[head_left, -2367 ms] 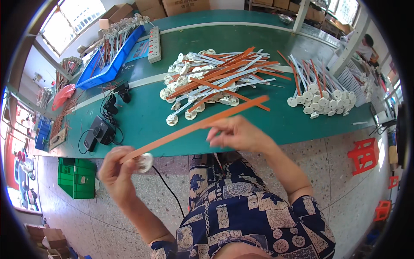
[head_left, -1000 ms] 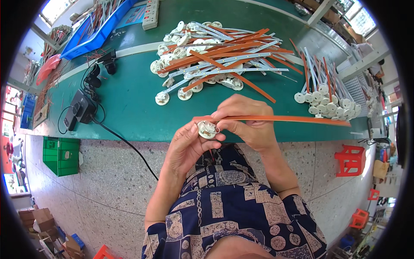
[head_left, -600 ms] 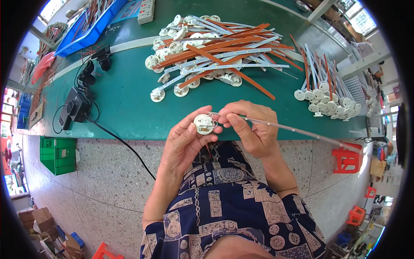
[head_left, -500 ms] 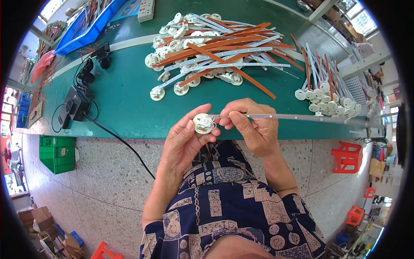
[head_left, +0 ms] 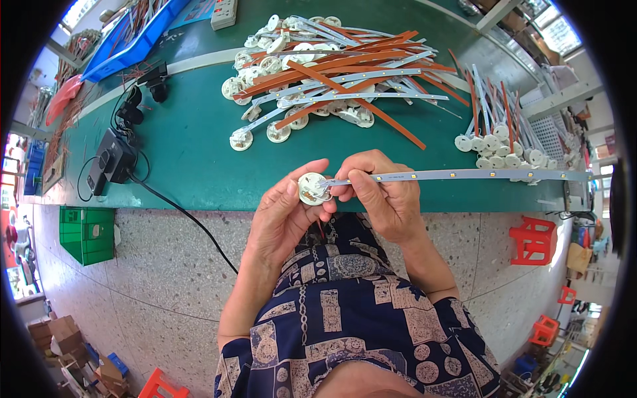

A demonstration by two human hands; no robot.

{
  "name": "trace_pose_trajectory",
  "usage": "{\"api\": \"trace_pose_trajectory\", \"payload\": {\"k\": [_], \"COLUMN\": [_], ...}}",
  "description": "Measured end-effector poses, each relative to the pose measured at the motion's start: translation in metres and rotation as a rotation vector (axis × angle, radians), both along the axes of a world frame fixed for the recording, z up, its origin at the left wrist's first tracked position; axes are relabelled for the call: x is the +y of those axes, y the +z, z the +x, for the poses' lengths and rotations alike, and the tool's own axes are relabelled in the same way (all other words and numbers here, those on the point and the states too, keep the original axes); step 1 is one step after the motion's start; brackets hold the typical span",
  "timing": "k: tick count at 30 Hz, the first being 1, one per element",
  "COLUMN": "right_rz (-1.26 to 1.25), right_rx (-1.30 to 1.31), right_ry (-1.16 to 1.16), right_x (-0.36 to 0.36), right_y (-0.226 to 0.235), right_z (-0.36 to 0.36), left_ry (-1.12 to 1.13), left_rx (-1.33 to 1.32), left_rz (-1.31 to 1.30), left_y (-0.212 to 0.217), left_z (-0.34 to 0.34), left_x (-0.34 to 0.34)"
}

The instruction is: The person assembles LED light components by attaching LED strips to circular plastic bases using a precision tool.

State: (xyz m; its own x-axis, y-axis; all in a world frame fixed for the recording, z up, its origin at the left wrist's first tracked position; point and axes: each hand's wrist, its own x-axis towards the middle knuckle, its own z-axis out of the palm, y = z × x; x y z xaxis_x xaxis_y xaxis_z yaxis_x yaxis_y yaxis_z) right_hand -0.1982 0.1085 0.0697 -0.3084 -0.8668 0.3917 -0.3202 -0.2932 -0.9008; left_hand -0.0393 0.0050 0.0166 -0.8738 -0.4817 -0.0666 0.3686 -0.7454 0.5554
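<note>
Between the thumb and fingers of my left hand (head_left: pixel 282 202) is a round white plastic disc (head_left: pixel 309 189) with small fittings and thin wires on its face. My right hand (head_left: pixel 388 196) pinches an LED strip (head_left: pixel 491 174) close to its wired end. That pale strip, dotted with yellow LEDs, stretches out to the right over the table's near edge. Thin wires run between the disc and the strip's end. Beyond my hands lies a pile of LED strips (head_left: pixel 358 83), some with orange-brown backs showing, with white discs (head_left: pixel 241 139) on their ends.
A second bunch of strips with discs (head_left: pixel 504 149) lies at the right of the green table (head_left: pixel 179 146). At the left sit a black device with a cable (head_left: pixel 116 159) and a blue tray (head_left: pixel 129 43). A green crate (head_left: pixel 86 235) and red stools (head_left: pixel 534 240) stand on the floor.
The LED strip has turned so its LED face now shows clearly, and it has stopped blurring. My right hand has shifted slightly left; my left hand stays nearly still with the disc.
</note>
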Motion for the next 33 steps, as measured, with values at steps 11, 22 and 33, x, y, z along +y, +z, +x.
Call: {"api": "trace_pose_trajectory", "payload": {"k": [11,22,33], "right_rz": [0.038,0.007,0.033], "right_rx": [-0.057,0.298,0.331], "right_ry": [-0.023,-0.035,-0.022], "right_x": [0.004,-0.014,-0.019], "right_y": [-0.001,-0.010,-0.020], "right_z": [0.001,0.014,0.014], "left_ry": [-0.008,0.074,0.121], "left_rx": [-0.008,-0.122,-0.134], "left_rz": [-0.026,-0.094,-0.072], "left_y": [0.001,-0.001,-0.019], "left_z": [0.001,0.014,0.021], "left_x": [0.000,-0.005,0.002]}}
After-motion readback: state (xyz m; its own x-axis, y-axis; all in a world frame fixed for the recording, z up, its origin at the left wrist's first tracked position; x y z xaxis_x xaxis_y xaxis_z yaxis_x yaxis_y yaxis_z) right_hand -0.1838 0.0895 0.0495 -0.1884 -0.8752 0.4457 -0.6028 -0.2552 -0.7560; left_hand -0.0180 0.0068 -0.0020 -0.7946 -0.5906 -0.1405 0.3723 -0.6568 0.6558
